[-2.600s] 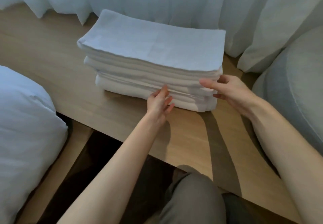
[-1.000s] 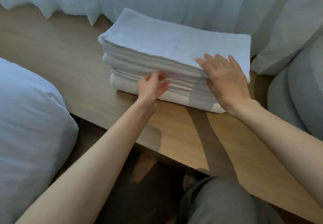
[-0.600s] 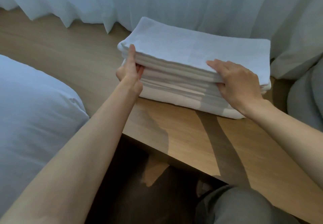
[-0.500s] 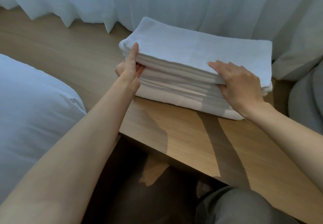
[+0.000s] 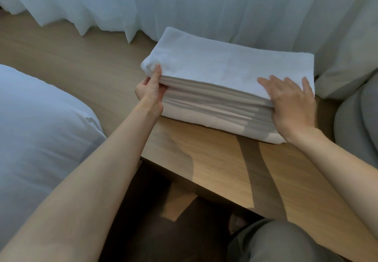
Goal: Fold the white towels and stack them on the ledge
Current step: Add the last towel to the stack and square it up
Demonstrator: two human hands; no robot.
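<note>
- towel stack [image 5: 214, 116]: white folded towels piled flat on the wooden ledge [image 5: 214, 159]. Layers roughly squared up, with the bottom one sticking out a bit at the stack's front right corner.
- top towel [image 5: 225, 65]: lies flat on the stack and covers it, its front edge slightly overhanging the layers below.
- left hand [image 5: 150, 90]: at the stack's front left corner. Thumb points up and presses on the top towel's corner, fingers are tucked into the layers just under it, so it pinches the top towel. Can't tell how many layers it has.
- right hand [image 5: 290, 102]: at the stack's front right corner. Fingers are straight and spread flat on the top towel, palm draped over the front edge. It presses and grips nothing.
- both forearms are bare and reach in from the stack's front side.
- white curtain [image 5: 184, 1]: hangs right behind the stack and touches its back edge.
- white pillow [image 5: 41, 130]: left of the stack, apart from it.
- grey cushion [image 5: 360, 122]: right of the stack, near it. A pale cushion [image 5: 343, 73] sits behind that one.
- knee in grey trousers [image 5: 276, 241]: in front of the stack, below the ledge edge.
</note>
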